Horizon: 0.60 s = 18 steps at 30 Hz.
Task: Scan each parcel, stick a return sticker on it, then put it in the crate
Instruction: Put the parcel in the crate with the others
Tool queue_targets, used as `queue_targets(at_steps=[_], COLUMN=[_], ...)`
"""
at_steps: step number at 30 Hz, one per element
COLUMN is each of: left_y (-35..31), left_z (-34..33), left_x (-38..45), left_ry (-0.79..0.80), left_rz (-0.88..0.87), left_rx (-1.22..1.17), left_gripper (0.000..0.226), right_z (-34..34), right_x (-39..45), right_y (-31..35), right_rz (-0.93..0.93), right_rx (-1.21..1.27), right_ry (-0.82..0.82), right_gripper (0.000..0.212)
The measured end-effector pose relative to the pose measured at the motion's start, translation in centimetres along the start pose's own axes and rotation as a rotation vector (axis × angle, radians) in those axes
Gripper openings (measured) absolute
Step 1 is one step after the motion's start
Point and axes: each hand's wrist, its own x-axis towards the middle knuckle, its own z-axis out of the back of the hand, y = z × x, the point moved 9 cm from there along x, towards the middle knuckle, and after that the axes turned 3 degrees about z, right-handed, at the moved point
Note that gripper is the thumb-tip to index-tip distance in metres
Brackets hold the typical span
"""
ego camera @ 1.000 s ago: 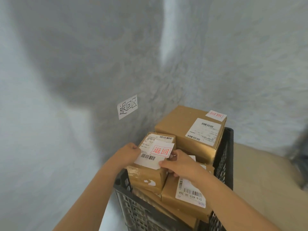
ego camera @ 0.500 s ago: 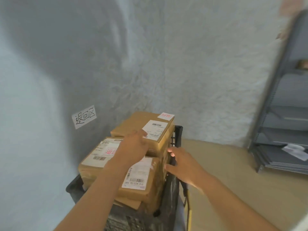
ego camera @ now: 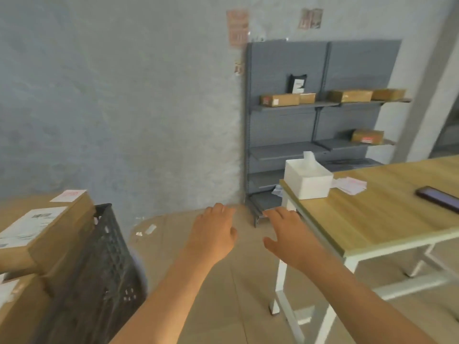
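Note:
A black plastic crate (ego camera: 104, 264) stands at the lower left, stacked above its rim with brown cardboard parcels (ego camera: 47, 234) that carry white labels and a red-printed return sticker (ego camera: 69, 195). My left hand (ego camera: 213, 234) and my right hand (ego camera: 288, 237) hover side by side in mid-air over the floor, to the right of the crate, both empty with fingers spread. Return stickers (ego camera: 350, 185) lie loose on the wooden table (ego camera: 387, 214) at right, near a dark phone (ego camera: 438, 198). More brown parcels (ego camera: 279, 99) sit on the grey shelf unit (ego camera: 320, 125).
A white box (ego camera: 308, 181) with paper sticking out stands on the table's near corner. The table's white legs (ego camera: 279, 281) reach the beige floor close to my right arm. Scraps of paper (ego camera: 146, 230) lie on the floor by the grey wall.
My view has swung right, away from the crate toward the table and shelves. Both hands have left the parcels in the crate and now hang free and empty.

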Motion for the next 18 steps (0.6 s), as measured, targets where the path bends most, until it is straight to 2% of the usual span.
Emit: queue_targets(at_steps=[9, 18], left_y=[-20.1, -33.3], left_z=[-5.5, -13.5], left_x=[8.7, 20.6], left_ry=[0.056, 0.148], left_rz=[-0.307, -0.384], left_rx=[-0.164, -0.184], left_gripper=[0.035, 0.043], right_z=[4.3, 6.5], right_x=[-5.1, -2.5], right_y=[-20.2, -36.9], right_rz=[-0.315, -0.458], right_rx=[0.008, -0.023], right_ry=[-0.057, -0.039], right_gripper=[0.059, 0.058])
